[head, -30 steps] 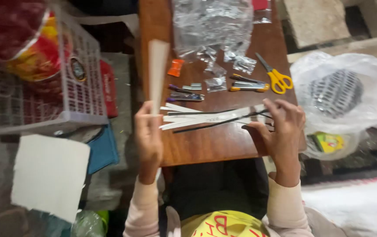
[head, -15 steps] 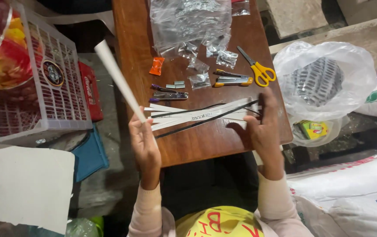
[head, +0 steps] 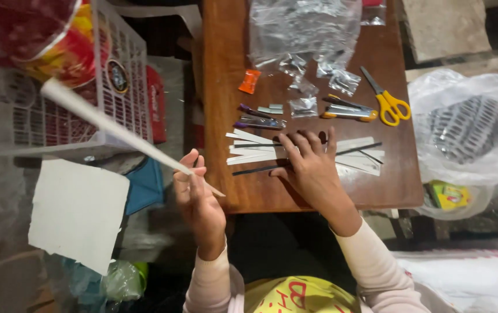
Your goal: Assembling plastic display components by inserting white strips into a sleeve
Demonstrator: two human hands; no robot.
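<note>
My left hand [head: 198, 194] pinches the narrow end of a long white paper strip [head: 104, 124] that slants up and left over the basket, off the table's left edge. My right hand [head: 308, 162] lies flat, fingers spread, on a pile of white strips [head: 249, 153] and thin black strips [head: 254, 170] near the front of the brown wooden table [head: 231, 69]. More white strips [head: 362, 162] stick out to the right of that hand.
Yellow-handled scissors [head: 385, 98], a cutter [head: 347, 111], a purple pen [head: 257, 123], an orange wrapper [head: 249, 81] and clear plastic bags [head: 307, 29] lie farther back. A white wire basket [head: 57, 116] stands left, a white sheet [head: 78, 211] below it, a plastic bag [head: 469, 127] right.
My left hand has swung the strip from upright to slanting far left and moved off the table edge. My right hand has slid left onto the middle of the strip pile.
</note>
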